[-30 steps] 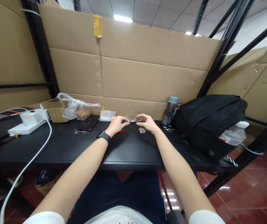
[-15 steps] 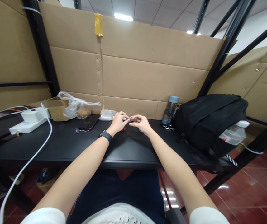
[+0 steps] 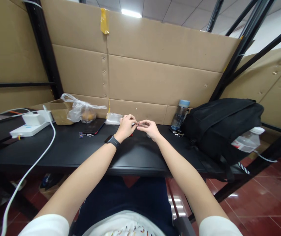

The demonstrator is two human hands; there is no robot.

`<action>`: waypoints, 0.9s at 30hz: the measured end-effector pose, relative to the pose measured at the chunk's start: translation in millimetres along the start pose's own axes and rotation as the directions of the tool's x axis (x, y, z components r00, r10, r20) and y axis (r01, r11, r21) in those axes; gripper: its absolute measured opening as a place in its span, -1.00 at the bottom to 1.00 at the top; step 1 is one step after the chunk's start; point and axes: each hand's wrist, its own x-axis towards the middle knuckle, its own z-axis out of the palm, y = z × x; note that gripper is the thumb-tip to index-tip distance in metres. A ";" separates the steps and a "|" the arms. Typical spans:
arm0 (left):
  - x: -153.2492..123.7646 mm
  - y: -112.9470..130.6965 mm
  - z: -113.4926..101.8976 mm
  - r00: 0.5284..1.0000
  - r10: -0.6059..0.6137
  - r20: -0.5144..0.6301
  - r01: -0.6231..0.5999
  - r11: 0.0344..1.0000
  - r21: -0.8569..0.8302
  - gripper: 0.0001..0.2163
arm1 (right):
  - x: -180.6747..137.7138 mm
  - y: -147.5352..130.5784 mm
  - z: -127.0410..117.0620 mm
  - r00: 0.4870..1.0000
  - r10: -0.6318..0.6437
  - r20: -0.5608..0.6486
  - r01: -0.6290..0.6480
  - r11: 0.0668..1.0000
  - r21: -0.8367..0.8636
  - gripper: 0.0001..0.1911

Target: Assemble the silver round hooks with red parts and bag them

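Note:
My left hand (image 3: 127, 126) and my right hand (image 3: 150, 128) meet above the back middle of the black table (image 3: 137, 157). Between their fingertips is a small, thin item (image 3: 137, 124), too small to name. Both hands are closed in a pinch at it. A dark watch (image 3: 112, 141) sits on my left wrist. Partly hidden by my left hand, a small red thing (image 3: 131, 134) lies on the table. Clear plastic packets (image 3: 113, 119) lie just behind and left of that hand. Something small and pale shows under my right hand.
Left of my hands lie a dark phone (image 3: 94, 126) with a charm, a plastic bag (image 3: 82, 113), a cardboard box (image 3: 61, 113) and a white power strip (image 3: 30, 129). On the right stand a water bottle (image 3: 180, 114) and a black backpack (image 3: 221, 127). Cardboard (image 3: 140, 75) walls the back.
The view has tilted slightly. My hands stay together at nearly the same spot, and the right fingers look a little straighter around the small item.

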 end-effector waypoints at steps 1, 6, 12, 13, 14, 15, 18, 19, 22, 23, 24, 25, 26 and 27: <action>0.2 0.0 0.8 1.000 -0.013 -0.008 0.013 1.000 -0.012 -0.92 | 0.2 -0.7 -0.5 1.000 -0.002 -0.001 0.002 1.000 0.001 -0.60; 1.2 -2.6 3.7 0.997 -0.061 -0.045 0.058 0.997 -0.050 -0.93 | 1.5 -5.2 -6.1 0.998 0.040 0.043 -0.036 0.995 -0.091 -0.67; 0.6 -3.9 5.5 0.999 -0.028 -0.046 0.026 0.998 -0.059 -0.95 | 2.7 -6.3 -10.1 0.999 0.045 0.006 -0.043 0.979 -0.197 -0.69; 0.5 -3.9 6.3 0.999 -0.019 -0.040 0.016 0.998 -0.063 -0.95 | 2.7 -6.5 -9.9 0.999 0.045 0.002 -0.044 0.978 -0.206 -0.69; 0.5 -4.1 7.1 0.999 -0.007 -0.034 0.004 0.997 -0.076 -0.94 | 2.7 -6.9 -9.6 0.999 0.046 0.003 -0.045 0.976 -0.212 -0.69; 0.5 -4.3 8.0 1.000 0.009 -0.028 -0.012 0.995 -0.099 -0.93 | 2.6 -7.3 -9.3 0.999 0.047 0.005 -0.045 0.975 -0.216 -0.70; 0.7 -5.2 9.8 0.998 0.064 -0.025 -0.068 0.978 -0.198 -0.90 | 2.4 -8.6 -8.5 0.999 0.046 0.010 -0.042 0.972 -0.229 -0.72; 0.7 -5.2 9.9 0.997 0.075 -0.027 -0.079 0.971 -0.224 -0.91 | 2.5 -8.8 -8.4 0.999 0.044 0.008 -0.041 0.971 -0.237 -0.72; 0.9 -3.7 8.5 0.997 0.071 -0.020 -0.074 0.963 -0.260 -0.92 | 3.2 -8.3 -8.3 1.000 0.029 0.002 -0.028 0.963 -0.269 -0.76; 0.9 -2.8 7.5 0.998 0.065 -0.009 -0.065 0.961 -0.270 -0.92 | 3.6 -8.0 -8.6 1.000 0.019 0.002 -0.018 0.959 -0.282 -0.77; 1.1 -1.7 6.3 0.998 0.059 0.004 -0.055 0.958 -0.281 -0.92 | 3.9 -7.7 -9.0 1.000 0.005 0.006 -0.003 0.955 -0.295 -0.78; 1.2 -0.6 5.1 0.998 0.053 0.016 -0.046 0.955 -0.293 -0.92 | 4.4 -7.4 -9.6 1.000 -0.010 0.011 0.013 0.951 -0.309 -0.79; 1.3 0.3 3.8 0.998 0.049 0.026 -0.038 0.951 -0.306 -0.92 | 4.8 -7.3 -10.5 0.999 -0.027 0.016 0.031 0.946 -0.323 -0.79; 1.3 1.1 2.6 0.998 0.046 0.035 -0.033 0.946 -0.322 -0.93 | 5.3 -7.1 -11.5 0.999 -0.043 0.021 0.048 0.941 -0.336 -0.79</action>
